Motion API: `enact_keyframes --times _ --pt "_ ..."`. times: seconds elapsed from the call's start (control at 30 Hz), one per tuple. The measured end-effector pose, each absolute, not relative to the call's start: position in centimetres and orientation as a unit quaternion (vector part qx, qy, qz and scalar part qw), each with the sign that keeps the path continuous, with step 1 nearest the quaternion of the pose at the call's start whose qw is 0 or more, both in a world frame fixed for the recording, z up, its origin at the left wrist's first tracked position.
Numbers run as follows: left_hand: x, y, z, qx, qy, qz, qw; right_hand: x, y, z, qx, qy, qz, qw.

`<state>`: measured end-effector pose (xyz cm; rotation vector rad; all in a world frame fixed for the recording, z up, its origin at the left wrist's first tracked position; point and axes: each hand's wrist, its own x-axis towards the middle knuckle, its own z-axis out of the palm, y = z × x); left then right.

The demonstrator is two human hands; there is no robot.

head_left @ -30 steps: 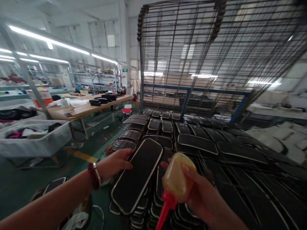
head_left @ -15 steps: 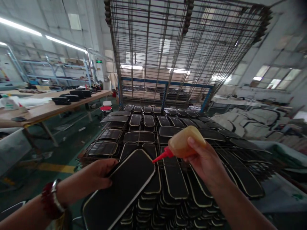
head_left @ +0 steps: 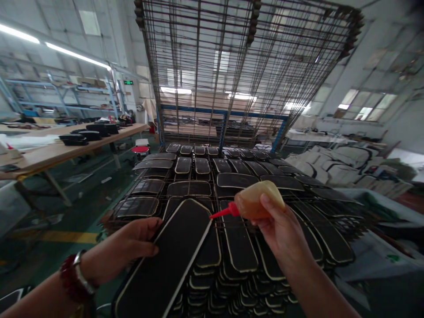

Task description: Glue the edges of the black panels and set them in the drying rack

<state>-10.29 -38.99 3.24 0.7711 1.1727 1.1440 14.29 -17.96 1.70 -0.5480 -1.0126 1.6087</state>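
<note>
My left hand [head_left: 137, 240] grips the left edge of a long black panel [head_left: 168, 251] with rounded corners and a pale rim, thumb lying on its face. The panel is tilted, its far end pointing up and away. In my right hand [head_left: 281, 232] is a squeeze bottle [head_left: 260, 199] of amber liquid, held on its side. Its red nozzle [head_left: 223, 212] points left, and the tip is at the panel's upper right edge; whether it touches I cannot tell. Beneath and beyond lie many similar black panels [head_left: 240, 243] with pale rims on wire racks.
Raised wire racks [head_left: 205, 53] slant up behind the panels on a blue frame [head_left: 222, 132]. At the left stands a wooden worktable [head_left: 43, 157] with black pieces, and near it a red stool [head_left: 141, 150]. Pale padded pieces [head_left: 334, 165] are piled at the right.
The held panel has turned to stand a little steeper, and the nozzle tip has moved slightly up along its corner. The surroundings have shifted left in view.
</note>
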Motion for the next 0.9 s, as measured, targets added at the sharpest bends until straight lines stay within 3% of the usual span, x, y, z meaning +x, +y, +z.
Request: enact_keyframes --times 0.9 --pt "-9.4 -36.8 3.5 0.212 0.557 0.570 0.566 15.7 -25.5 -0.7 -0.239 -0.464 0.710 0.473"
